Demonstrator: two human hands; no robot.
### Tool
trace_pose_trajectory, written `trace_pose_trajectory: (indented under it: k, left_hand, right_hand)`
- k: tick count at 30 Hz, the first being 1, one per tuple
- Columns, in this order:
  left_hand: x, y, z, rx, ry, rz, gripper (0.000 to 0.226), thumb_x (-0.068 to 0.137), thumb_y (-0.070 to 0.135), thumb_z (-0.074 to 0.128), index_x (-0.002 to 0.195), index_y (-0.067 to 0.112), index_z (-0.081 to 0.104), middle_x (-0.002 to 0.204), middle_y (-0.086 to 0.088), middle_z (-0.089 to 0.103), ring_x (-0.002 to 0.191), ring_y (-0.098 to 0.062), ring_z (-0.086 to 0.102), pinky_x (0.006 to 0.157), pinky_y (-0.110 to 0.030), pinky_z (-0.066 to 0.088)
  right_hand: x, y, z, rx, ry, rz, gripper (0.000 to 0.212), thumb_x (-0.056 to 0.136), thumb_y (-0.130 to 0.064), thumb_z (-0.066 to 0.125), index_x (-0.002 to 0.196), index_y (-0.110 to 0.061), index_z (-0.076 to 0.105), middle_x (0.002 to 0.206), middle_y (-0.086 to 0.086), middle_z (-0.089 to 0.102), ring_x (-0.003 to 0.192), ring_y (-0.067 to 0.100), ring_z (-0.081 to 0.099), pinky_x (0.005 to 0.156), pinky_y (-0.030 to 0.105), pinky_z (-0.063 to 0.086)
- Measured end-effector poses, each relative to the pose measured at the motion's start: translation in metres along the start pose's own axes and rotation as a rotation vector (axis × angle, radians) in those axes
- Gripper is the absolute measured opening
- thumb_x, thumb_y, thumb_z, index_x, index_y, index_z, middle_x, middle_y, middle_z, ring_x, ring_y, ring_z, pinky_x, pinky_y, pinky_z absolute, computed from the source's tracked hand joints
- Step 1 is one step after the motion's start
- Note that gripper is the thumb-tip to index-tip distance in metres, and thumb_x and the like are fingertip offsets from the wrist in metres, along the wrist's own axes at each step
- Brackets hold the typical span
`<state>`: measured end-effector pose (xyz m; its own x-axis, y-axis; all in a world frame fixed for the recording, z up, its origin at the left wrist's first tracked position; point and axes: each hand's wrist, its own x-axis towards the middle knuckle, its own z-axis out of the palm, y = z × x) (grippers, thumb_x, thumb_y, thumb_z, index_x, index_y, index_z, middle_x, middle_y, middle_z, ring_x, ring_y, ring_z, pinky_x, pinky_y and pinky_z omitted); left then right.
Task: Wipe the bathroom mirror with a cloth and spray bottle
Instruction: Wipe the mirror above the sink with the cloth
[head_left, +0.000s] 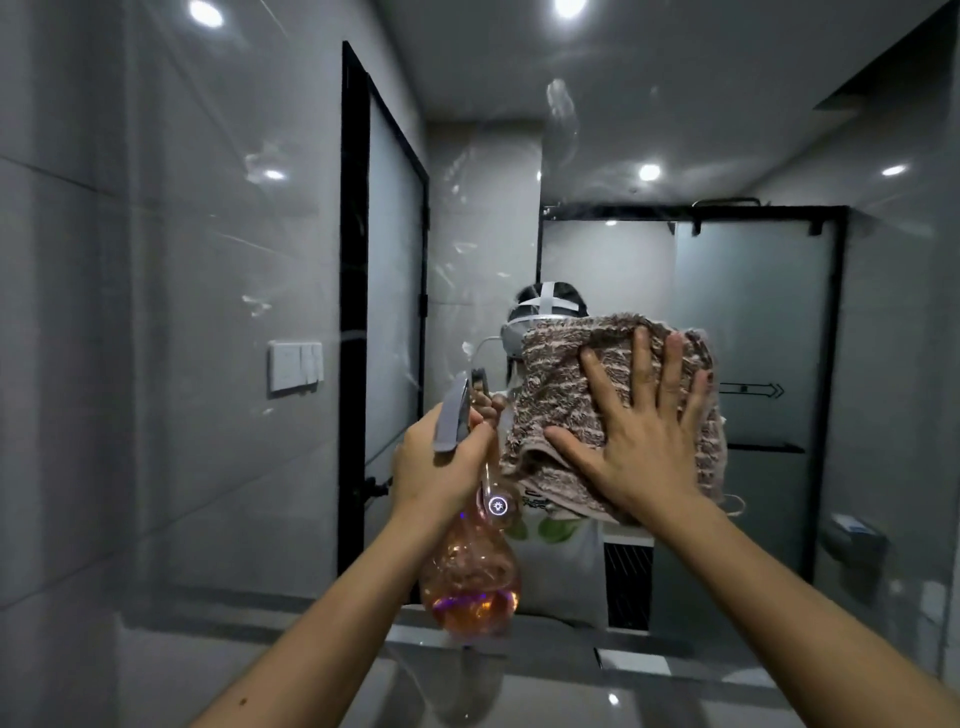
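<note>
The bathroom mirror (218, 260) fills most of the view and carries smears and streaks across its left and upper middle. My right hand (634, 436) lies flat with fingers spread, pressing a brown-and-white mottled cloth (561, 395) against the glass at centre right. Just left of the cloth, my left hand (436, 467) grips the neck of a clear pink spray bottle (470, 582) with a grey trigger head, held upright near the mirror.
A grey counter (545, 691) runs along the bottom below the mirror edge. Reflected in the glass are a person wearing a head-mounted camera, black-framed frosted doors, a wall switch plate (295, 365) and ceiling lights.
</note>
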<state>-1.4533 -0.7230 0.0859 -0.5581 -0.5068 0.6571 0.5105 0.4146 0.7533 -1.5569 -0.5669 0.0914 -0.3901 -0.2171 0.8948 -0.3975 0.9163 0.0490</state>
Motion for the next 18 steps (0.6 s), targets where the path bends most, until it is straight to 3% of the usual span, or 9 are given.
trace_pose_trajectory:
  k: [4,7,9,11,13,16,18]
  left_hand:
    - [0.011,0.01,-0.002,-0.085,0.012,-0.008,0.023,0.056,0.041,0.058,0.054,0.018,0.056,0.052,0.002,0.055,0.058,-0.02,0.05,0.061,-0.038,0.044]
    - [0.02,0.013,0.0,-0.129,-0.073,-0.002,0.022,0.059,0.038,0.062,0.07,0.02,0.068,0.069,-0.001,0.07,0.077,-0.027,0.067,0.08,-0.048,0.055]
    - [0.022,0.016,0.001,-0.192,-0.078,-0.046,0.022,0.057,0.038,0.064,0.072,0.023,0.072,0.073,-0.002,0.074,0.084,-0.029,0.068,0.088,-0.056,0.051]
    - [0.018,0.02,0.002,-0.22,-0.042,-0.106,0.014,0.064,0.03,0.067,0.061,0.017,0.067,0.052,0.008,0.067,0.076,-0.028,0.062,0.088,-0.054,0.049]
    - [0.011,0.023,0.001,-0.238,-0.049,-0.176,0.022,0.078,0.018,0.065,0.06,0.021,0.054,0.039,0.015,0.06,0.077,-0.028,0.057,0.085,-0.046,0.049]
    - [0.009,0.021,0.0,-0.222,-0.077,-0.149,0.012,0.076,0.023,0.065,0.064,0.022,0.064,0.05,0.019,0.066,0.084,-0.025,0.064,0.089,-0.045,0.052]
    - [0.013,0.018,-0.001,-0.167,-0.069,-0.078,0.009,0.066,0.029,0.063,0.067,0.033,0.071,0.061,0.02,0.07,0.088,-0.023,0.067,0.091,-0.049,0.051]
  right_hand:
    - [0.0,-0.003,0.002,0.013,0.036,0.015,0.083,0.074,-0.083,0.009,0.142,-0.037,-0.001,0.15,0.002,-0.029,0.137,0.025,-0.026,0.108,0.047,-0.018]
    - [0.001,-0.007,0.001,0.03,0.032,0.022,0.082,0.074,-0.081,0.017,0.143,-0.037,0.002,0.153,0.0,-0.018,0.138,0.022,-0.026,0.108,0.044,-0.02]
    - [0.002,-0.009,-0.002,0.054,0.028,0.024,0.082,0.074,-0.079,0.021,0.143,-0.036,0.004,0.153,0.001,-0.015,0.137,0.02,-0.028,0.108,0.042,-0.021]
    - [0.001,-0.008,-0.003,0.065,0.013,0.021,0.082,0.074,-0.078,0.022,0.143,-0.037,0.003,0.152,0.002,-0.018,0.136,0.019,-0.03,0.107,0.041,-0.022]
    - [0.002,-0.008,-0.003,0.067,0.01,0.019,0.082,0.073,-0.079,0.021,0.141,-0.04,-0.003,0.15,-0.003,-0.026,0.135,0.018,-0.033,0.106,0.04,-0.027]
    - [0.001,-0.008,-0.003,0.067,0.011,0.021,0.082,0.073,-0.079,0.022,0.141,-0.039,-0.004,0.148,-0.007,-0.029,0.134,0.018,-0.033,0.105,0.039,-0.029]
    - [0.002,-0.01,-0.005,0.08,0.002,0.019,0.082,0.073,-0.077,0.022,0.141,-0.038,-0.002,0.149,-0.003,-0.026,0.134,0.018,-0.035,0.105,0.039,-0.029]
